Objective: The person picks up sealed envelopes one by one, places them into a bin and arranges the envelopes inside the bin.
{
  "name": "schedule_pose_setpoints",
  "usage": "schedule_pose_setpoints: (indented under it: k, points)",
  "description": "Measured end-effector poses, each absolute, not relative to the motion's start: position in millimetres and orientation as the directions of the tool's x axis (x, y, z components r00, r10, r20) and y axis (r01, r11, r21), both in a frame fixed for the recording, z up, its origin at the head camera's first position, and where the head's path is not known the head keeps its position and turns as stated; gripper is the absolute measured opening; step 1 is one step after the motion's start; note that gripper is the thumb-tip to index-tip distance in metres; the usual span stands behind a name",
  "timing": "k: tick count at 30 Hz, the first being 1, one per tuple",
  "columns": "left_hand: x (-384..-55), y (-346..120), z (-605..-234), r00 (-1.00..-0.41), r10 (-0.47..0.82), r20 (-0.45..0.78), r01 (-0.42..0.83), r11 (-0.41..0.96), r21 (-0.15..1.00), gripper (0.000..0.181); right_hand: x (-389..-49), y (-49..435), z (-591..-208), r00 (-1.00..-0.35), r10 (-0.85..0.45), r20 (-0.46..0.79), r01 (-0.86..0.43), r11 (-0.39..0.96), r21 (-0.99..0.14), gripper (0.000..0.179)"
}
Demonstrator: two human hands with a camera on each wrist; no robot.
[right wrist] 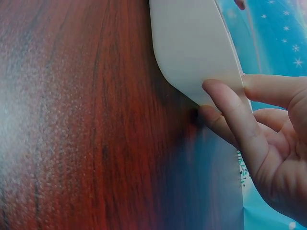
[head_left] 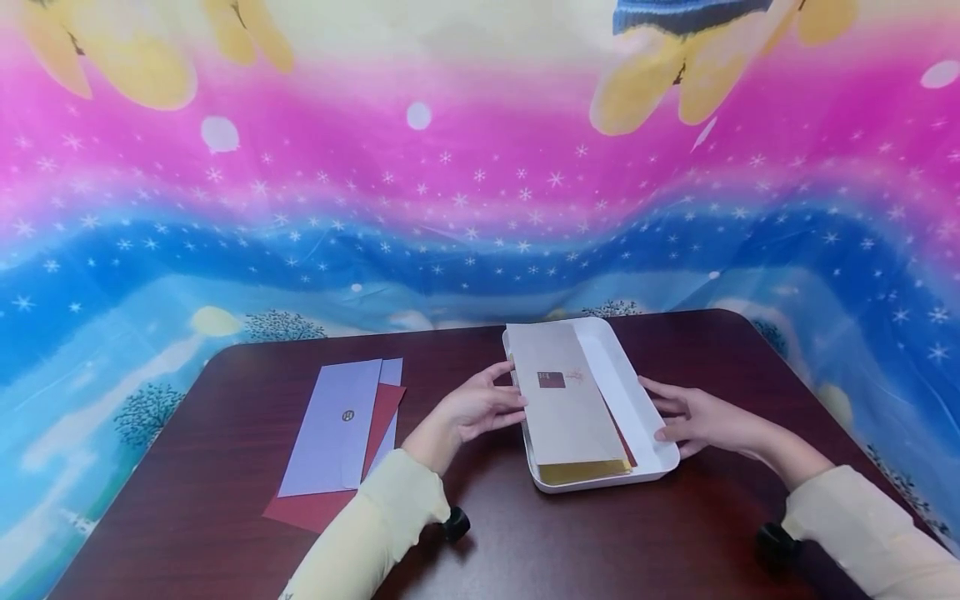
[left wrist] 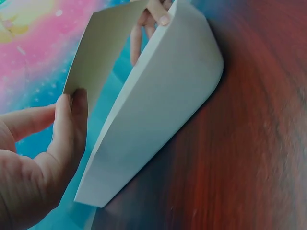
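Note:
My left hand pinches the left long edge of a beige envelope, which bears a small dark square print. In the left wrist view, that envelope tilts up above the rim of a white tray. Gold and red edges of other paper items show beneath it in the head view. At the tray's right side, my right hand grips the wall. The right wrist view has its fingers on the outside of the tray near a corner, partly hidden by one another.
Left of the tray lies a loose pile of lavender envelopes and red envelopes on the dark wooden table. A colourful printed cloth hangs just behind the table's far edge.

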State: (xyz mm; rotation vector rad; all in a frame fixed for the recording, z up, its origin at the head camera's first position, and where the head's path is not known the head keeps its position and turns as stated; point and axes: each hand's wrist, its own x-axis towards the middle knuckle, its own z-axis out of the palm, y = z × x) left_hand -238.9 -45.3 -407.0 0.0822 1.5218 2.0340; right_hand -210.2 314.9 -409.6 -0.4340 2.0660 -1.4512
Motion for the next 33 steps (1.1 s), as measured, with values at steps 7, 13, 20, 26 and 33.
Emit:
schedule_pose_setpoints:
  k: [7, 13, 20, 26, 33]
  points:
    - [-237, -34, -411, -0.841, 0.455, -0.293, -0.403, -0.163, 0.901, 0.068, -210, 313, -408, -0.777, -0.573, -0.262, 0.062, 0.345, -0.936, 0.093]
    - [-236, -30, -410, -0.844, 0.44, -0.305, -0.398, -0.134, 0.908, 0.064, -211, 313, -409, -0.78, -0.563, -0.273, 0.076, 0.348, -0.935, 0.093]
    - [-230, -37, -409, -0.842, 0.421, -0.337, -0.422, -0.123, 0.898, 0.065, -209, 311, -410, -0.777, -0.571, -0.265, 0.072, 0.339, -0.938, 0.092]
    - [-223, -56, -402, -0.824, 0.459, -0.331, -0.432, -0.135, 0.892, 0.068, -209, 313, -410, -0.774, -0.569, -0.277, 0.09, 0.334, -0.938, 0.093]
    - [-218, -83, -384, -0.834, 0.48, -0.271, -0.365, -0.112, 0.924, 0.064, -208, 314, -410, -0.769, -0.586, -0.254, 0.069, 0.319, -0.945, 0.092]
